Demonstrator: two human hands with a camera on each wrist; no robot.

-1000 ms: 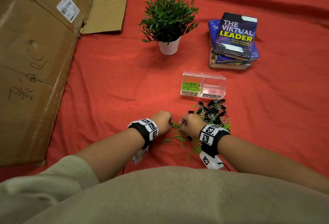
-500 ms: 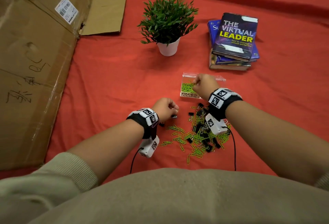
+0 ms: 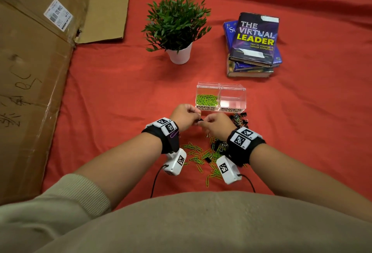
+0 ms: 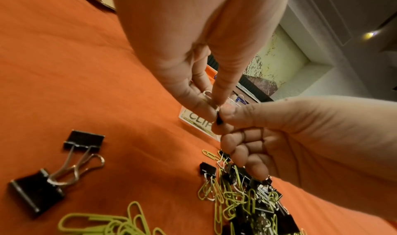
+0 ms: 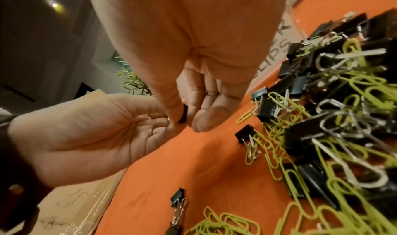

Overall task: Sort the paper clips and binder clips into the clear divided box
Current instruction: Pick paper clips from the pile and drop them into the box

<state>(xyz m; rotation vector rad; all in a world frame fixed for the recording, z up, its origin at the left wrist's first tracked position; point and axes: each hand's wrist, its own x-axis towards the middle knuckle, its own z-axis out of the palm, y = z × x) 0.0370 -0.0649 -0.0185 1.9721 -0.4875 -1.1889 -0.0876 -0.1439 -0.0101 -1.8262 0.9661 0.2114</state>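
- Fingers of both hands are now meeting just in front of the clear divided box (image 3: 221, 96): right hand (image 3: 218, 125) is pinching a small black binder clip (image 5: 183, 113) between thumb and forefinger; left hand (image 3: 184, 119) is pinching its wire handle end (image 4: 208, 94).
- Half a second ago the right hand was over the box's paper-clip side and the left hand sat apart, nearer the person; both are now converging on one clip.
- Box status: left compartment is holding green paper clips (image 3: 207, 100); right compartment, labelled for binder clips, is looking empty.
- Mixed pile (image 3: 216, 148) is lying on the red cloth (image 3: 120, 91), on the person's side of the box.
- Judgement: sorting is shifting to binder clips; most work is remaining.
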